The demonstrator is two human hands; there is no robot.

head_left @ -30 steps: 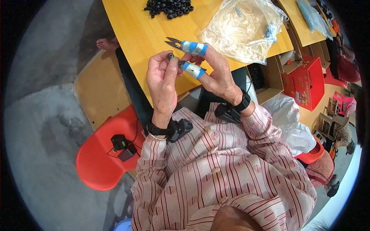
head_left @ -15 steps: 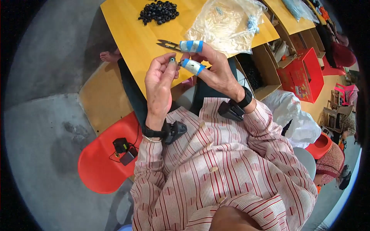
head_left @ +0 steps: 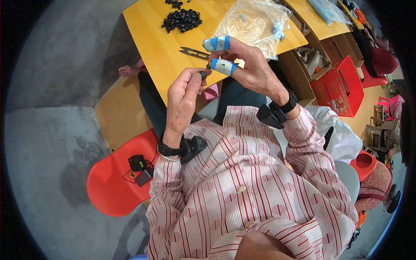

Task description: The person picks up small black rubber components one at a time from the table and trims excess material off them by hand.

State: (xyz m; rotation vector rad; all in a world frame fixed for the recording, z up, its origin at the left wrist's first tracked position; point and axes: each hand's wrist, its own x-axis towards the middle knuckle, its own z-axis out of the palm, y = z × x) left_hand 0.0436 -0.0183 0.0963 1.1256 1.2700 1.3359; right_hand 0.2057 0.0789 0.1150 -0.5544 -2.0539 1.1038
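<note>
Above the yellow table [head_left: 164, 56], the left hand [head_left: 184, 97] pinches a small dark bead [head_left: 202, 75] at its fingertips. The right hand [head_left: 245, 65], two fingers taped, closes on it from the right. It is too small to tell its axis. Beads [head_left: 182, 20] lie piled beyond, snips [head_left: 195, 53] untouched.

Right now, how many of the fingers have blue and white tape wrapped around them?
2, both on the right hand: one taped finger points up, the other taped finger sits just below. Fingers curled out of sight could hide more.
</note>
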